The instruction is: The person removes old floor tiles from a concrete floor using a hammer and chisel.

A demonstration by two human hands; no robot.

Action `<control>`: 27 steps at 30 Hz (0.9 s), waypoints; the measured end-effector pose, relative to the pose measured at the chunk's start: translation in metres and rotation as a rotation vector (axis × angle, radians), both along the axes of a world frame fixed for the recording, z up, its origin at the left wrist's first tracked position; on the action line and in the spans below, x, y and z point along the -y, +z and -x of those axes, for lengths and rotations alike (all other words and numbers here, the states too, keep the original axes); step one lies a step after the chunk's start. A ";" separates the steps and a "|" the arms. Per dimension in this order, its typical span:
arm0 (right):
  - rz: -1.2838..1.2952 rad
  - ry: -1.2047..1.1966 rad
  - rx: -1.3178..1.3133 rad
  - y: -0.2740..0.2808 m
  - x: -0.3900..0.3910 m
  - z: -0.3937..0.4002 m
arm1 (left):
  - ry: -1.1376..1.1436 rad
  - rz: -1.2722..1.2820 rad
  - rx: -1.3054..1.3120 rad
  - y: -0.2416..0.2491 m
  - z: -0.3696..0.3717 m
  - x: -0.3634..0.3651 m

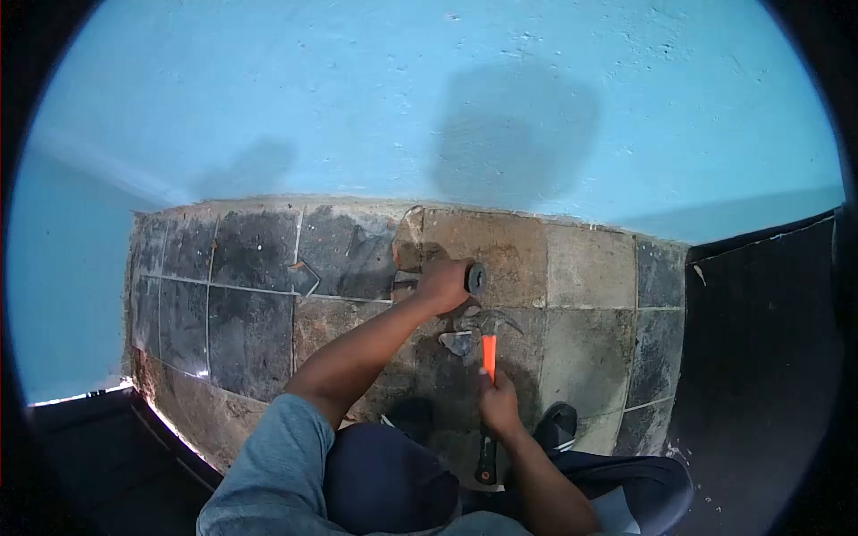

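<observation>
My left hand [442, 286] is closed around a chisel [475, 279], its round dark end showing to the right of my fist and its blade toward the edge of a dark tile [349, 250]. My right hand [500, 406] grips a claw hammer [489, 357] with an orange and black handle. The hammer's metal head is just below and right of the chisel's end. A loose tile fragment [457, 342] lies on the bare floor between my hands.
A light blue wall [357, 107] rises behind the tiled floor. Another broken tile piece [306, 278] lies left of my left hand. My shoes [558, 427] and bent knees are close below. Dark panels [760, 339] stand at the lower left and right.
</observation>
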State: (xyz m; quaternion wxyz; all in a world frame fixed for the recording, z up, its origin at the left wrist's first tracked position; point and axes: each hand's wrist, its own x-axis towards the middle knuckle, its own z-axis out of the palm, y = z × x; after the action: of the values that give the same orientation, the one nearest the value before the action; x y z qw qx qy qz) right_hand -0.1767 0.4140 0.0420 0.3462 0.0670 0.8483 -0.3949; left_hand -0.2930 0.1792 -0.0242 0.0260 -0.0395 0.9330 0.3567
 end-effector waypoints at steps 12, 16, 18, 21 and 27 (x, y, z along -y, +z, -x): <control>0.340 -0.808 -0.251 0.032 -0.008 0.049 | -0.205 0.110 0.191 0.004 -0.007 -0.008; 0.235 -0.515 -0.090 0.004 0.001 0.011 | -0.156 0.119 0.137 0.008 -0.009 -0.012; 0.234 -0.415 0.027 0.010 0.012 0.006 | -0.127 0.101 0.110 0.009 -0.011 -0.012; 0.237 -0.500 0.002 0.025 0.009 0.022 | -0.122 0.094 0.129 0.004 -0.011 -0.009; 0.396 -0.825 -0.406 0.067 -0.028 0.088 | -0.155 0.134 0.249 0.016 -0.008 -0.011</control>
State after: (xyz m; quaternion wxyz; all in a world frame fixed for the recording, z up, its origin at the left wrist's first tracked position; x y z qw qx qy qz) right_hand -0.2646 0.4416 0.1092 -0.0048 0.2516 0.7101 -0.6576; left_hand -0.2851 0.1897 -0.0079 0.1663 -0.0129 0.9445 0.2830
